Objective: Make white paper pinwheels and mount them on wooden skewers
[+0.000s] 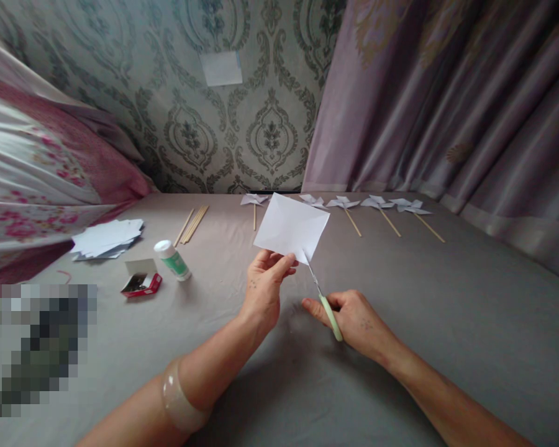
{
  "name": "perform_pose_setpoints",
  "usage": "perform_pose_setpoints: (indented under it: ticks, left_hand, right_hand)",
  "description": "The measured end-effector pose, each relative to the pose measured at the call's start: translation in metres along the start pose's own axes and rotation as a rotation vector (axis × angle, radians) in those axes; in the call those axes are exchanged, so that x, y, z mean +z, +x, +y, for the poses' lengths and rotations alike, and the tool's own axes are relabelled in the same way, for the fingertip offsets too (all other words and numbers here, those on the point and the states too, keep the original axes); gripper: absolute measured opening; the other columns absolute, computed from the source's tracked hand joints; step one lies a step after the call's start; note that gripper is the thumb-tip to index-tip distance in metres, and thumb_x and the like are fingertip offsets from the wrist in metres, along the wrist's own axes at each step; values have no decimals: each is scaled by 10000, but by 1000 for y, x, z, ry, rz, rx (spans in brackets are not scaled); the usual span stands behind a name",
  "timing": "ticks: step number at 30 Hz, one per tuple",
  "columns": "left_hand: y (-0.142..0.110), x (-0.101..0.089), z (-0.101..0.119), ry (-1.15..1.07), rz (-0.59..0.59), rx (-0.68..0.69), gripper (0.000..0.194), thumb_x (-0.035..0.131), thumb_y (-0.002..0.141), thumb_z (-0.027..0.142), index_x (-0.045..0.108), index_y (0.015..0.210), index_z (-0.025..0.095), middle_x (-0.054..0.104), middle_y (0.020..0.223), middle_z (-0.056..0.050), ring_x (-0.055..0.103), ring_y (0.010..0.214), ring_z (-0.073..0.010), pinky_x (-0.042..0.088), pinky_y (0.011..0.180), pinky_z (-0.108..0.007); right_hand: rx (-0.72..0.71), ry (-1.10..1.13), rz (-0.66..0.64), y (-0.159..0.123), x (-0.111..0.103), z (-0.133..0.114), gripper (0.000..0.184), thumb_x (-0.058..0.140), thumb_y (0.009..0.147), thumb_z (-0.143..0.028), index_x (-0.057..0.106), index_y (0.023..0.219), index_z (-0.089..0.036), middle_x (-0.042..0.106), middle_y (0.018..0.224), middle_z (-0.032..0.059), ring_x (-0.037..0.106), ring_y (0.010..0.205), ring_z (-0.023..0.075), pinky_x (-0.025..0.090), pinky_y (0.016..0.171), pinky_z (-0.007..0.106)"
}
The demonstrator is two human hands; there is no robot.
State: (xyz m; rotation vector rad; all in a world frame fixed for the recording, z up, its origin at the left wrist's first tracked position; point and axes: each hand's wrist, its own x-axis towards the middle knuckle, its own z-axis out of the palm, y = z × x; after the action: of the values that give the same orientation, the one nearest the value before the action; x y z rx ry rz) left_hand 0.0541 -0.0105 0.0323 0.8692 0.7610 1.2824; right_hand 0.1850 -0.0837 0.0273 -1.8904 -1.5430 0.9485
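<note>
White paper (292, 226) is gripped along its lower edge between the thumb and fingers of my left hand (271, 273), raised above the grey cloth (400, 385). My right hand (354, 316) grips the green-handled scissors (331, 318), blades at the paper's lower corner.
</note>
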Motion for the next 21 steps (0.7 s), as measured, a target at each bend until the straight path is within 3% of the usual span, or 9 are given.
perform_pose_setpoints:
  ticks: [21]
  left_hand:
    - [2,-1,-1,-36,-22,-14,206,776,615,214,651,773,171,653,741,9,586,682,-110,444,649,-242]
  right_hand:
    - [-14,-14,48,-1,0,1,552,553,710,-653,376,457,-195,256,518,-37,281,525,103,217,479,262]
